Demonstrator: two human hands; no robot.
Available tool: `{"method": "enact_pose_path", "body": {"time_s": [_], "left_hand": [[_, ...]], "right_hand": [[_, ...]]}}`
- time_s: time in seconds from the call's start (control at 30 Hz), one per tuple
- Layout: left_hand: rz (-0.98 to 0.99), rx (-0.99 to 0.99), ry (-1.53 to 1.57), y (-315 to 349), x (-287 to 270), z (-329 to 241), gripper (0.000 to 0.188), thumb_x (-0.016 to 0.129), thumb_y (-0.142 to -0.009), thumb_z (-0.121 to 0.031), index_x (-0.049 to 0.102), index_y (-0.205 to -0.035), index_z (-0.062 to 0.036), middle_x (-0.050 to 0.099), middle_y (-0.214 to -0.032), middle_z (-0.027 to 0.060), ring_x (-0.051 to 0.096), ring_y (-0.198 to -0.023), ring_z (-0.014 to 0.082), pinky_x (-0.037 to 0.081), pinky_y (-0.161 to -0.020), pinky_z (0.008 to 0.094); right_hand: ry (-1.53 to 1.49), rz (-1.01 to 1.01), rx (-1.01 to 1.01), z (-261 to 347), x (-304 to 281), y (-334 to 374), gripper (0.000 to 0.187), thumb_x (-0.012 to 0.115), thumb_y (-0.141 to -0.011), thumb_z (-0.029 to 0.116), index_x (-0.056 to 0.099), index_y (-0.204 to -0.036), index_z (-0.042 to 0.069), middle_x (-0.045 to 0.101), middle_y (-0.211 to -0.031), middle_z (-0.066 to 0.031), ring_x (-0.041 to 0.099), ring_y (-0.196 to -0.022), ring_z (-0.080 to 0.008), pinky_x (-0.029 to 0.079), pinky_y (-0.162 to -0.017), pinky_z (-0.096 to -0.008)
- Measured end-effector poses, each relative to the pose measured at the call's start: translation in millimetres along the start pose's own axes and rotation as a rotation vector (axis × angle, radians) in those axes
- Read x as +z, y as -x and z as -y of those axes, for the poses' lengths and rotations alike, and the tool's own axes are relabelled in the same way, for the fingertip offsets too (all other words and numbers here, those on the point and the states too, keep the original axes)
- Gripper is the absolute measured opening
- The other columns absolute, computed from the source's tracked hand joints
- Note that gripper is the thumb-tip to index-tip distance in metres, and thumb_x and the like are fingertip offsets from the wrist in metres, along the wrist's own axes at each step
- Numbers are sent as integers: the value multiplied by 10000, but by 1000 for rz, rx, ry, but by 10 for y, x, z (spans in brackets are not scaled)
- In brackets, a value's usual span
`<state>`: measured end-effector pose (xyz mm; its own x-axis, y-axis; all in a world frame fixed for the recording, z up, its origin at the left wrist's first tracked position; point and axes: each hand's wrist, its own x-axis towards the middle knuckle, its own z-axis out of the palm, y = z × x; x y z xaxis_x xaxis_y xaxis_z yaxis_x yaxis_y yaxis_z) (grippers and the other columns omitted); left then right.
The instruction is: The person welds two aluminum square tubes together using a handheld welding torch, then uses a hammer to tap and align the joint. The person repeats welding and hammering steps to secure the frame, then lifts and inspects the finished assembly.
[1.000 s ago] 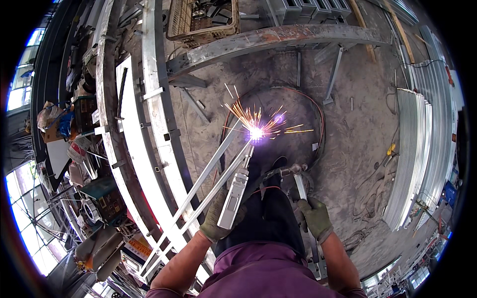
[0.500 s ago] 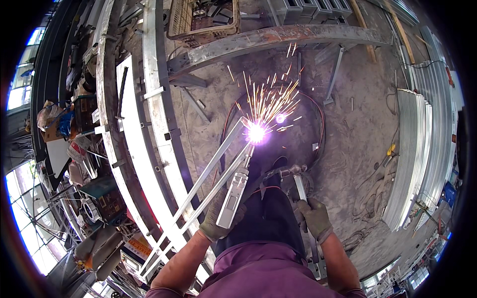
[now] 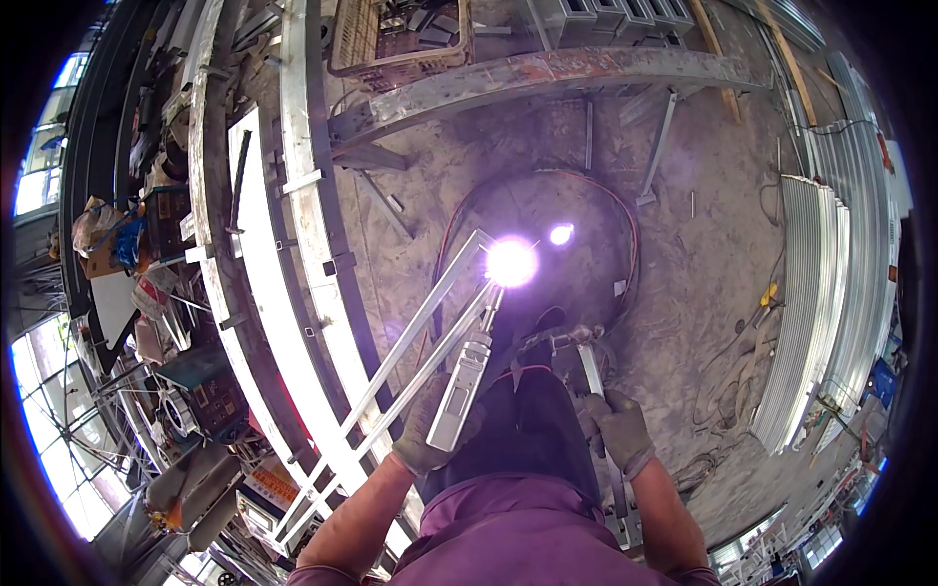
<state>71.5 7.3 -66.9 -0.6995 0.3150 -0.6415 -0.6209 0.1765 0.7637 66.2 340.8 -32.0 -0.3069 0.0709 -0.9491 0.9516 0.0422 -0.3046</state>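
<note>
The left grip (image 3: 420, 432), in a dark green work glove, is wrapped round the grey, boxy body of a handheld torch (image 3: 459, 393), its fingers partly hidden behind the casing; the right grip (image 3: 620, 430), gloved alike, is curled about the pale shaft of a hammer-like tool (image 3: 590, 369), whose metal head lies up and to the left, above the person's dark trousers (image 3: 523, 420).

The torch slants upward and a little to the right in front of the trousers; its narrow nozzle (image 3: 488, 317) points into a round white-violet glare (image 3: 511, 262), which hides whatever lies at its middle; a smaller bright spot (image 3: 561, 233) shows up and to the right of it. Just left of the torch, two slim metal bars run side by side from lower left up to the glare; the upper bar (image 3: 415, 324) ends at its left edge, the lower bar (image 3: 426, 366) just below it.

Farther left, the two bars cross a long white strip (image 3: 265, 244); a dark rod (image 3: 240, 181) lies upon its upper part, and a long grey beam (image 3: 318, 234) runs beside it. Beyond the glare, a reddish hose (image 3: 635, 230) curves over the concrete floor (image 3: 703, 322); a heavy worn beam (image 3: 547, 74) spans the upper part of the view, a yellowish basket (image 3: 405, 66) of metal pieces stands behind its left end, and ribbed metal sheets (image 3: 806, 303) are stacked at the far right.
</note>
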Motion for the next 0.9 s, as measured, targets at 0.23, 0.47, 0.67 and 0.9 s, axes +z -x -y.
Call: {"method": "enact_pose_path", "body": {"time_s": [0.23, 0.47, 0.67, 0.9], "left_hand": [[16, 53, -92, 66, -3, -91, 252, 497, -1186, -175, 552, -1410, -74, 629, -1086, 46, 617, -981, 123, 556, -790, 271], [-40, 335, -361, 57, 17, -223, 288, 660, -1083, -182, 606, -1345, -75, 662, -1090, 40, 637, -1075, 224, 468, -1135, 412], [-6, 293, -492, 104, -37, 72, 428, 710, -1038, -267, 660, -1429, -98, 693, -1406, 127, 581, -1370, 363, 353, -1279, 483], [-44, 378, -657, 88, -29, 141, 442, 709, -1037, -293, 664, -1428, -91, 688, -1403, 149, 580, -1361, 379, 364, -1269, 492]], "right_hand": [[50, -8, 4, 37, 5, 16, 263, 668, -1097, 301, 674, -1006, 55, 599, -698, -13, 538, -487, -118, 436, -450, -315], [49, -11, 17, 55, 2, 24, 275, 685, -1085, 291, 672, -975, 39, 615, -707, -23, 559, -504, -123, 456, -459, -308], [18, -11, 7, -37, -8, -13, 269, 701, -1082, 289, 673, -981, 42, 610, -706, -22, 551, -512, -124, 460, -460, -302], [23, -8, 13, -34, -7, -2, 274, 702, -1088, 293, 668, -976, 45, 608, -701, -24, 548, -504, -125, 452, -458, -305]]}}
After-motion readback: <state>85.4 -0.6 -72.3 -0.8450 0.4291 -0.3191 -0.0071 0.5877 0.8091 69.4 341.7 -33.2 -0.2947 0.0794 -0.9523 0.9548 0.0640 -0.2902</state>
